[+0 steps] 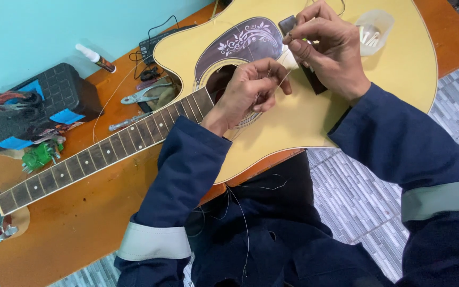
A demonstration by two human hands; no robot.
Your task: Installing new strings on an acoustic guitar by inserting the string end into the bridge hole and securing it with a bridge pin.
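A pale yellow acoustic guitar [399, 64] lies flat on an orange wooden table [75, 223], its neck [102, 154] running to the lower left. My left hand [248, 93] rests over the sound hole and pinches a thin guitar string [282, 79]. My right hand [328, 45] hovers above the dark bridge, fingertips pinched on the same string's upper end. The string runs taut between the two hands. Loose strings trail down over my lap.
A small clear plastic cup [374, 29] stands on the guitar body at right. Pliers [144, 94], a black tool case [43, 103], a green tool [39, 155] and a white-capped bottle [95, 57] lie on the table at left. Grey tiled floor lies beyond the table edge.
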